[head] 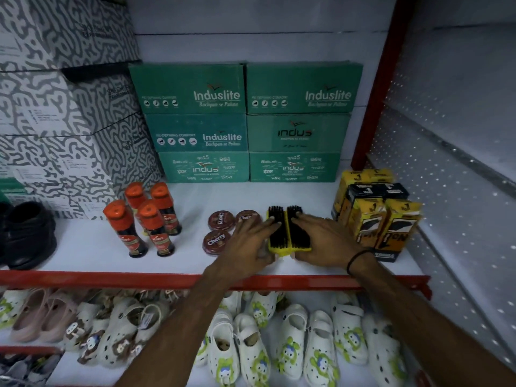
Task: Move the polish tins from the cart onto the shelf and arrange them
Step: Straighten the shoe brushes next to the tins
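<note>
Three brown Cherry polish tins lie flat on the white shelf (83,247): one at the back (221,220), one beside it (246,216) partly under my left hand, one in front (215,242). Right of them stand two yellow shoe brushes side by side, bristles up, the left brush (277,233) and the right brush (298,233). My left hand (248,241) presses on the left brush's outer side. My right hand (326,241) presses on the right brush's outer side. No cart is in view.
Several Kiwi liquid polish bottles (145,222) stand left of the tins. Yellow and black boxes (377,216) stand at the right. Green Induslite boxes (245,121) line the back, patterned shoe boxes (55,107) the left. A black shoe (25,233). Children's clogs (251,344) fill the lower shelf.
</note>
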Motion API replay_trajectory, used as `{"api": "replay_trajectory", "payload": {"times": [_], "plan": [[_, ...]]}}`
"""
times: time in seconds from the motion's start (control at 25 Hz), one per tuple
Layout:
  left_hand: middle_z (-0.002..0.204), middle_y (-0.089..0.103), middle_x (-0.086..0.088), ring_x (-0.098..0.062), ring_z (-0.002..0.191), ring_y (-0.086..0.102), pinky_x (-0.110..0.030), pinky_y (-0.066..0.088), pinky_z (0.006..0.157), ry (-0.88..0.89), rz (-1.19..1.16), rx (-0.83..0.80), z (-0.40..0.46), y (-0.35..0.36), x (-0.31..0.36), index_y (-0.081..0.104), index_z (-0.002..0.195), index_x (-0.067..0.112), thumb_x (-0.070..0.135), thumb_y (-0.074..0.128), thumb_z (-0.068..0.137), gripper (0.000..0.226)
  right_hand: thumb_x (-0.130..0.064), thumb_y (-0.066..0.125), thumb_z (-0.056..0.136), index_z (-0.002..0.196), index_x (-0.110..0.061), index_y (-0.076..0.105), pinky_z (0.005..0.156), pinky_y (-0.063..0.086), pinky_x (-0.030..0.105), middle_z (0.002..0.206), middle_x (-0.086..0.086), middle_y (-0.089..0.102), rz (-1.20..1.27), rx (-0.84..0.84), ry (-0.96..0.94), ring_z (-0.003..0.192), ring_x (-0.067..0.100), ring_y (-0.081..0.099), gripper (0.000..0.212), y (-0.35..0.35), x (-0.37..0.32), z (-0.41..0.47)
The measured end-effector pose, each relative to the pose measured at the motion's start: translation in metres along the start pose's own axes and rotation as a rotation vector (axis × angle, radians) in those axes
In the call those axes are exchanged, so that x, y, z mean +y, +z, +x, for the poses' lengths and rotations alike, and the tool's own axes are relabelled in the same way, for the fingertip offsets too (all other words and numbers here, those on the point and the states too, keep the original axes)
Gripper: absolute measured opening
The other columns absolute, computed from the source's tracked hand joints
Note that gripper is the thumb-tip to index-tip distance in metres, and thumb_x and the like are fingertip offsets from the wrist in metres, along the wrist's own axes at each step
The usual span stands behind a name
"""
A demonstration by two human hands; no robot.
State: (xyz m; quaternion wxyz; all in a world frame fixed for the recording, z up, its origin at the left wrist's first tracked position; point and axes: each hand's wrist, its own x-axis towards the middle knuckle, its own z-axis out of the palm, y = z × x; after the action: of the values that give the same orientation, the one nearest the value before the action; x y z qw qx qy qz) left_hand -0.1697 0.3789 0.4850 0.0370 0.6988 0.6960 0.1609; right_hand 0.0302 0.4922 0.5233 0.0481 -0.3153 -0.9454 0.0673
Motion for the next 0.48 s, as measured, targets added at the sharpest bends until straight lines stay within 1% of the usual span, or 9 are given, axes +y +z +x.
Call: {"api": "replay_trajectory", "payload": {"times": [0.08,0.24,0.32,0.48], "plan": [[0.161,0.042,-0.003,-0.035,0.148,0.034,-0.05,0.029,0.122,0.03,0.035,-0.005,0.004,0.007,0.003,0.04,0.153,0.023,0.036,0.068,0.086,0.074,-0.047,0.07,0.082,0.155,-0.022,0.032,0.113,0.041,0.042,0.164,0.005,0.031,-0.005,-0.033,0.003,0.145,0.027,0.038,0.086,0.006,0.001,-0.006],[0.158,0.047,-0.002,-0.033,0.146,0.041,-0.051,0.033,0.121,0.038,0.071,-0.004,0.013,0.016,0.001,0.046,0.148,0.025,0.023,0.069,0.08,0.072,-0.033,0.068,0.086,0.154,-0.026,0.034,0.109,0.046,0.047,0.163,0.0,0.032,0.049,-0.006,0.008,0.143,0.029,0.039,0.076,0.014,0.007,-0.007],[0.158,0.047,-0.001,-0.031,0.147,0.041,-0.05,0.034,0.121,0.04,0.069,-0.003,0.015,0.018,0.0,0.046,0.148,0.027,0.021,0.07,0.079,0.072,-0.029,0.068,0.086,0.153,-0.028,0.036,0.109,0.046,0.047,0.163,-0.001,0.033,0.072,0.007,0.01,0.143,0.028,0.039,0.074,0.016,0.009,-0.005],[0.16,0.045,0.0,-0.027,0.149,0.04,-0.05,0.035,0.12,0.028,0.054,-0.028,0.018,0.018,0.0,0.045,0.148,0.028,0.02,0.068,0.08,0.073,-0.027,0.07,0.084,0.151,-0.026,0.039,0.111,0.044,0.045,0.162,0.001,0.034,0.112,-0.006,0.004,0.145,0.025,0.039,0.074,0.018,0.012,-0.001]]}}
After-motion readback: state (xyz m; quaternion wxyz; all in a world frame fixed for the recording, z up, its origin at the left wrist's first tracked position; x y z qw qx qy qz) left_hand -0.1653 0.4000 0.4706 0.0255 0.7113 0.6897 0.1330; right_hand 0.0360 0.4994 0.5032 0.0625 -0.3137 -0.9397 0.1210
